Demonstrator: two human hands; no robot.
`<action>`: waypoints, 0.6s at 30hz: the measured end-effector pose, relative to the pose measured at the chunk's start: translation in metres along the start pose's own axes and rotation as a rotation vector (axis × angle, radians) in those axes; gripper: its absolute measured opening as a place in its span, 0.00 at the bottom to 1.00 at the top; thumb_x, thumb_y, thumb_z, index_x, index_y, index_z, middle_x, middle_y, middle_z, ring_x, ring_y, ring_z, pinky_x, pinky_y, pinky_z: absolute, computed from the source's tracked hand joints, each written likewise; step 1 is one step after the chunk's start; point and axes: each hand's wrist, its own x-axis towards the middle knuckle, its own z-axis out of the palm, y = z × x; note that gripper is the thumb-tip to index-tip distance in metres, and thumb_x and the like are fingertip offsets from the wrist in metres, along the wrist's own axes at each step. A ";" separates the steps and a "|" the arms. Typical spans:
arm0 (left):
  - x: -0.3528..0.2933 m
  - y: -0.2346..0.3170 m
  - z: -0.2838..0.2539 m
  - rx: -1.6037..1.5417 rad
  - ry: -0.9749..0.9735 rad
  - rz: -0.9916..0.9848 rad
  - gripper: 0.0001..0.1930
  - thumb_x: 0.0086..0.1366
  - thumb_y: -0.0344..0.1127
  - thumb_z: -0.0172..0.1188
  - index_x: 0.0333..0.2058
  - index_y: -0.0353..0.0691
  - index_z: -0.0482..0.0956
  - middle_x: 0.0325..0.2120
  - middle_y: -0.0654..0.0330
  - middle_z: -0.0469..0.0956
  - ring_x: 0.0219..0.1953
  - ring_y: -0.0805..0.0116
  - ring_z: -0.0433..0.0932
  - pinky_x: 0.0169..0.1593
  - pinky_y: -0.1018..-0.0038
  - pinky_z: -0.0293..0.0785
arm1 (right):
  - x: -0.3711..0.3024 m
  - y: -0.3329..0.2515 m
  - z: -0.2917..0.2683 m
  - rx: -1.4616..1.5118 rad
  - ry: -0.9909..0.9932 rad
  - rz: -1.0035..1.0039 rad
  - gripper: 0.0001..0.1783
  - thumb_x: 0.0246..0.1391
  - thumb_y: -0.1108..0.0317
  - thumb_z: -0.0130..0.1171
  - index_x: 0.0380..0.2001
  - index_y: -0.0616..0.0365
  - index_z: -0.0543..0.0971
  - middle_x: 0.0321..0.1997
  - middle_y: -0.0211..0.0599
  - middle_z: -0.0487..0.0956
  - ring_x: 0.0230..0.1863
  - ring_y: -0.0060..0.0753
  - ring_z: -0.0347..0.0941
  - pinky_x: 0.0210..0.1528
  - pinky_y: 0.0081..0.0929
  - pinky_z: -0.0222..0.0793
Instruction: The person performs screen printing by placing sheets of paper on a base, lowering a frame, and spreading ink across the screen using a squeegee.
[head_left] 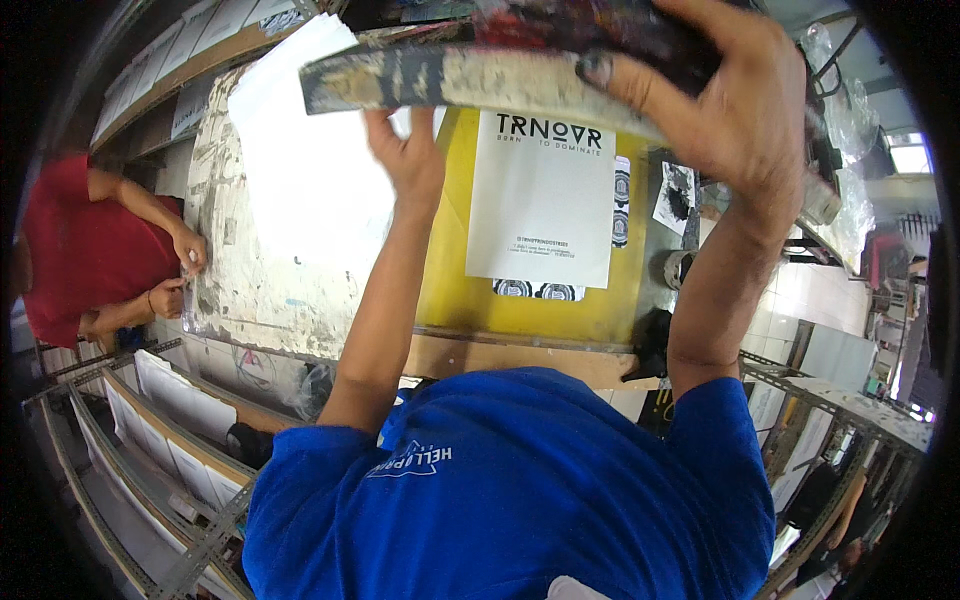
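A wooden screen printing frame [480, 78], stained with ink, is raised and tilted over the work table. My right hand [745, 105] grips its right part, the thumb lying on the near rail and the other fingers partly hidden. Under the left part of the same rail, my left hand [410, 160] holds it from below, its fingertips out of sight behind the wood. Below the frame, a white printed sheet [540, 205] with black lettering lies on a yellow board [445, 285]. Sheets with round black prints [540, 290] stick out from under it.
A stack of white paper [310, 180] lies on the ink-stained table [215, 250] at left. A person in a red shirt [95, 255] stands beside that table. Metal racks holding paper [165, 430] are at lower left. A small container [678, 268] stands right of the board.
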 end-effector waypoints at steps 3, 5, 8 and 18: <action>0.022 -0.101 0.025 0.409 -0.251 -0.087 0.15 0.62 0.33 0.68 0.46 0.38 0.80 0.42 0.53 0.82 0.47 0.50 0.79 0.53 0.56 0.73 | 0.024 -0.004 -0.007 -0.082 -0.004 -0.147 0.34 0.37 0.55 0.74 0.47 0.70 0.85 0.31 0.47 0.88 0.25 0.36 0.84 0.37 0.28 0.81; 0.024 -0.155 0.046 0.732 -0.374 -0.056 0.16 0.60 0.38 0.70 0.46 0.43 0.83 0.46 0.53 0.82 0.48 0.45 0.79 0.53 0.53 0.73 | 0.031 -0.002 -0.005 -0.168 0.044 -0.192 0.34 0.36 0.57 0.75 0.46 0.70 0.85 0.31 0.48 0.88 0.28 0.35 0.85 0.37 0.27 0.81; 0.021 -0.180 0.063 0.966 -0.565 0.013 0.16 0.59 0.46 0.71 0.43 0.47 0.86 0.49 0.54 0.82 0.49 0.43 0.78 0.52 0.49 0.74 | 0.032 -0.003 -0.008 -0.055 0.046 -0.161 0.33 0.36 0.59 0.75 0.46 0.70 0.85 0.31 0.49 0.88 0.29 0.35 0.85 0.37 0.28 0.81; 0.030 -0.179 0.050 0.555 -0.479 -0.167 0.09 0.59 0.34 0.69 0.38 0.44 0.85 0.31 0.55 0.87 0.34 0.57 0.86 0.41 0.63 0.79 | 0.037 0.001 -0.016 0.073 -0.035 -0.110 0.28 0.43 0.61 0.78 0.46 0.67 0.85 0.36 0.50 0.88 0.35 0.35 0.85 0.41 0.29 0.81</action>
